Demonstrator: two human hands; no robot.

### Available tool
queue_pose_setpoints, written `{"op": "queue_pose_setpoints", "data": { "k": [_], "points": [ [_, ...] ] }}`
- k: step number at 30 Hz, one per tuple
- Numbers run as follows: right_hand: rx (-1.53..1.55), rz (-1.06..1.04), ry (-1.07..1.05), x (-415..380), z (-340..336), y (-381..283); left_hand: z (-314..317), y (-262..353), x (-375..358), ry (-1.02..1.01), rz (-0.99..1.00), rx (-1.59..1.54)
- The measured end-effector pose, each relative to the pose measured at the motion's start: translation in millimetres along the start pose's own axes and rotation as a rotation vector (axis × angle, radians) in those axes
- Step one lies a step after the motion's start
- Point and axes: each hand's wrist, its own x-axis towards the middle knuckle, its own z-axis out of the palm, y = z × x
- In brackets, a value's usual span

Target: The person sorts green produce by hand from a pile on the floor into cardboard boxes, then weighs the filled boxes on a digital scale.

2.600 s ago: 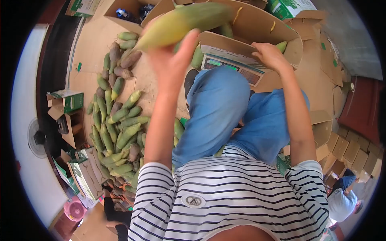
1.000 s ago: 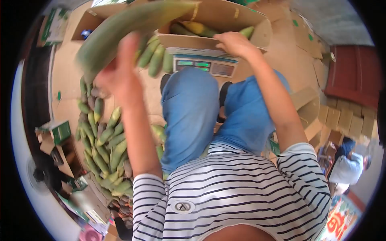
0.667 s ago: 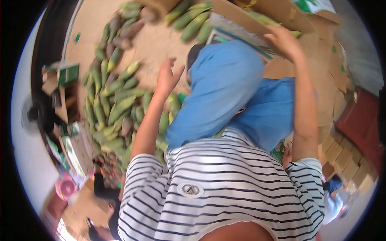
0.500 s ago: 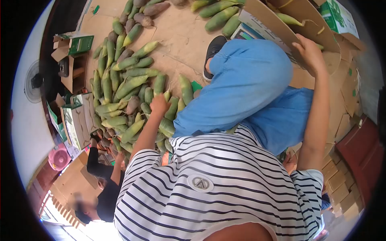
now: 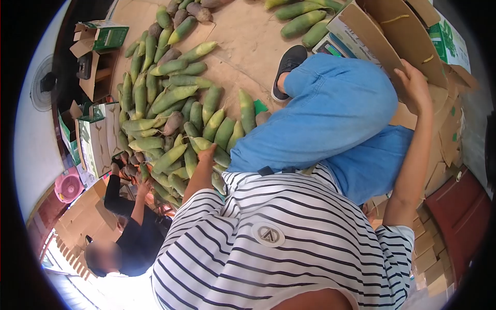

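Observation:
My left hand (image 5: 207,153) is low at the near edge of a heap of green radishes (image 5: 175,98), beside my bent knee. Its fingers are partly hidden and look closed round a green radish (image 5: 197,143) with a pale tip. My right hand (image 5: 415,87) is at the near rim of an open cardboard box (image 5: 372,33), its thumb and fingers on either side of the edge. A rope handle (image 5: 395,19) shows on the box's inner wall.
A scale (image 5: 333,47) stands beside the box. More green radishes (image 5: 302,23) lie beyond my shoe (image 5: 289,70). Open cartons (image 5: 98,129) line the left side. Another person (image 5: 137,240) in dark clothes reaches into the heap at lower left. Flattened cardboard covers the floor.
My left hand has drawn back toward my body, down the heap. My right hand stays at the box rim. A radish seen inside the box earlier no longer shows. The whole view has shifted.

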Motion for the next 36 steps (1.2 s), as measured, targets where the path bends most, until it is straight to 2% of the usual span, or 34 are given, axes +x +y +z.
{"op": "queue_pose_setpoints", "data": {
  "k": [2, 6, 10, 13, 14, 16, 18, 20, 23, 25, 27, 29, 32, 33, 35, 36],
  "points": [
    [0.044, 0.035, -0.025, 0.2, 0.7, -6.9, 18.3, -21.2, 42.6, 0.046, 0.133, 0.003],
    [0.029, 0.010, 0.029, 3.7, 5.5, 9.9, 19.3, -16.8, 42.8, 0.001, 0.318, 0.138],
    [-0.084, -0.028, 0.027, 5.2, 3.2, 8.2, 24.6, 23.1, 11.9, -0.004, 0.662, 0.213],
    [0.031, -0.025, 0.003, 3.0, 3.9, 9.1, 32.1, 83.2, -44.8, 0.093, 0.932, 0.355],
    [-0.095, -0.107, 0.107, 1.8, 8.3, 18.5, 36.7, 103.5, -60.5, 0.015, 1.004, 0.312],
    [-0.114, -0.120, 0.085, -0.6, 2.1, 9.8, 48.2, 148.8, -108.1, -0.037, 1.192, 0.106],
    [-0.118, -0.056, 0.040, 2.6, 3.2, 11.4, 43.4, 192.9, -190.1, -0.162, 1.440, -0.162],
    [-0.118, -0.047, 0.042, 2.0, 2.3, 8.9, 35.1, 228.5, -272.9, -0.113, 1.723, -0.332],
    [-0.106, -0.041, 0.033, -0.7, 0.7, 4.2, 14.4, 249.7, -408.3, -0.583, 1.940, -0.788],
    [-0.105, -0.038, 0.030, -0.7, -0.3, 3.5, 10.4, 256.9, -469.8, -0.719, 2.080, -0.782],
    [-0.116, -0.037, 0.028, 0.8, 0.3, 5.4, 26.5, 269.7, -508.1, -0.930, 2.014, -0.726],
    [-0.151, -0.039, 0.067, -0.5, 2.1, 6.3, 47.2, 270.3, -535.2, -1.004, 2.054, -0.680],
    [-0.149, -0.027, 0.044, -3.8, 0.6, 0.6, 77.3, 270.9, -500.6, -0.712, 1.989, 0.020],
    [-0.139, -0.023, 0.021, -3.5, -0.8, -2.1, 68.7, 261.8, -489.1, -0.742, 1.892, 0.122],
    [-0.163, -0.051, 0.065, -4.5, 0.3, 1.4, 92.8, 262.2, -422.6, -0.792, 1.859, -0.034],
    [-0.171, -0.075, 0.078, -3.9, 3.3, 6.0, 95.2, 257.8, -387.8, -0.705, 1.818, -0.002]
  ]
}}
